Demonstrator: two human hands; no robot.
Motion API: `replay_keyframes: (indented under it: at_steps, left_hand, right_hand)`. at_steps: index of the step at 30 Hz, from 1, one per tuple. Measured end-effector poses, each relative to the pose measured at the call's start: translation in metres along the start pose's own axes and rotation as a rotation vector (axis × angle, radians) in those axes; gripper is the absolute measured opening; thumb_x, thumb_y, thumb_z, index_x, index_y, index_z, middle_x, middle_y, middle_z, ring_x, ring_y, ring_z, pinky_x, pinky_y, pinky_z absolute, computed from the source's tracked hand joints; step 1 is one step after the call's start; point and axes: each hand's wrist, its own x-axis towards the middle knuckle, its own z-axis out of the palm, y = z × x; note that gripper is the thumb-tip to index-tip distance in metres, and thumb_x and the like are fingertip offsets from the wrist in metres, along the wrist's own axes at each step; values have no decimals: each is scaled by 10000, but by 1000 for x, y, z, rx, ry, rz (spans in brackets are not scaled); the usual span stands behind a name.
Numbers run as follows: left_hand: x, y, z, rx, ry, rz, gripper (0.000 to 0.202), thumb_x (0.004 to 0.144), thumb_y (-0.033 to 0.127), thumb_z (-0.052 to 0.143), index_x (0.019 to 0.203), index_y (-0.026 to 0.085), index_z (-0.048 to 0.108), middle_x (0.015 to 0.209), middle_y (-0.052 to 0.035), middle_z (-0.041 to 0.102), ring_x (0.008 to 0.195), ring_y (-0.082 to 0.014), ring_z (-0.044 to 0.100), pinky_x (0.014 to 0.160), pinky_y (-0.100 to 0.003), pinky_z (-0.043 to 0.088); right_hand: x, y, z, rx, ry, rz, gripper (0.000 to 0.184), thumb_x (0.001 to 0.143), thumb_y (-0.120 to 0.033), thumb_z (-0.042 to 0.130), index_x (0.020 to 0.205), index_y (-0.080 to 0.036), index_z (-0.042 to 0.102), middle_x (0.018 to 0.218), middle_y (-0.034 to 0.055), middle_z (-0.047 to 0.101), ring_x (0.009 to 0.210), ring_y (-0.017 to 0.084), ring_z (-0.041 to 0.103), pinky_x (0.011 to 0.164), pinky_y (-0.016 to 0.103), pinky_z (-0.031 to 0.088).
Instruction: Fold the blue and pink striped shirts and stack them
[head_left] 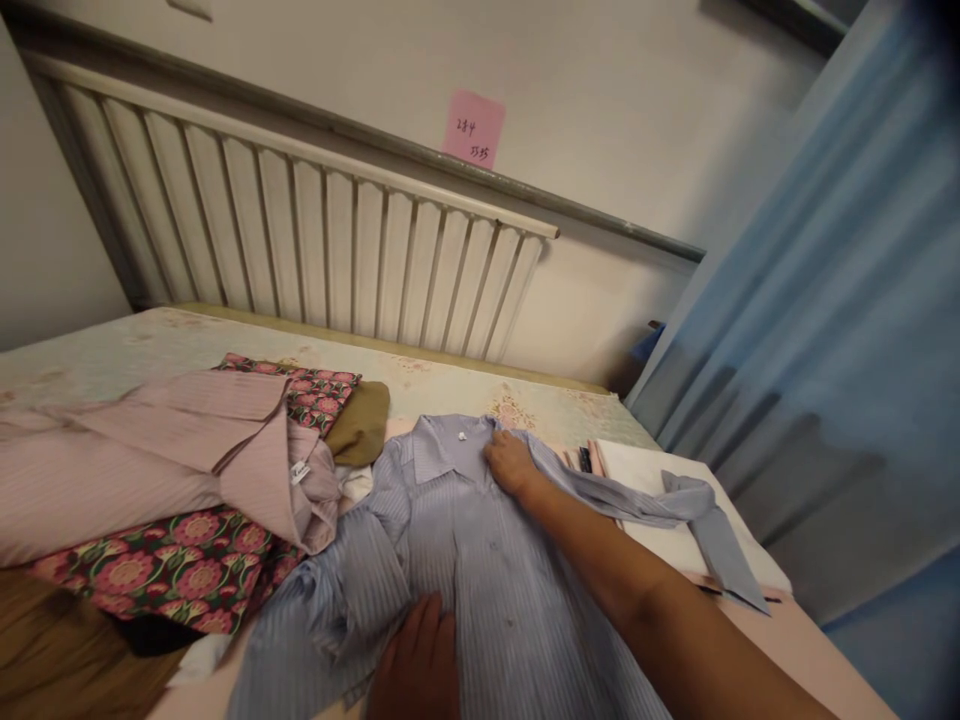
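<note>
A light blue striped shirt (480, 560) lies spread front-up on the bed, collar toward the headboard, one sleeve (675, 510) stretched out to the right. My right hand (510, 462) reaches across it and rests by the collar, fingers curled onto the cloth at the shoulder. My left hand (416, 660) lies flat on the shirt's lower left front, fingers together and stretched out, pressing the fabric down.
A pink striped garment (150, 450) lies on floral fabric (172, 565) at the left, with a tan cloth (364, 425) beside it. White folded cloth (675, 480) sits under the sleeve. A slatted headboard (300, 240), a pink note (472, 128) and a blue curtain (825, 350) surround the bed.
</note>
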Motion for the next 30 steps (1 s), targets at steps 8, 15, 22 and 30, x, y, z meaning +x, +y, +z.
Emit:
replay_keyframes:
  at_steps: [8,15,22,30]
  left_hand:
    - [3,1,-1,32,69,11,386,780,119,475,1125,189,635,1210,-94,660,1116,-245,605,844,-359,502]
    - [4,3,-4,17,55,-7,420,771,98,461,1144,188,634,1232,-93,647,1155,-242,578,878,-361,488]
    - [9,10,-11,28,40,-78,403,776,83,434,1095,174,663,1205,-103,666,1125,-245,602,866,-380,509]
    - [10,15,-16,-5,-10,-123,431,779,59,417,1117,176,658,1231,-94,650,1161,-248,577,886,-395,507]
  right_hand:
    - [-4,0,0,38,19,99,316,902,-114,407,1121,-177,627,1075,117,636,1013,200,574,832,274,393]
    - [-3,-23,-3,140,79,65,269,920,-184,427,1082,-197,641,1106,83,658,1028,175,585,843,239,378]
    - [9,-60,10,217,49,27,244,840,-213,565,1071,-227,642,1006,33,701,938,164,622,773,221,395]
    - [6,-66,16,225,118,85,252,871,-106,430,1020,-175,622,1020,96,667,952,190,602,823,264,405]
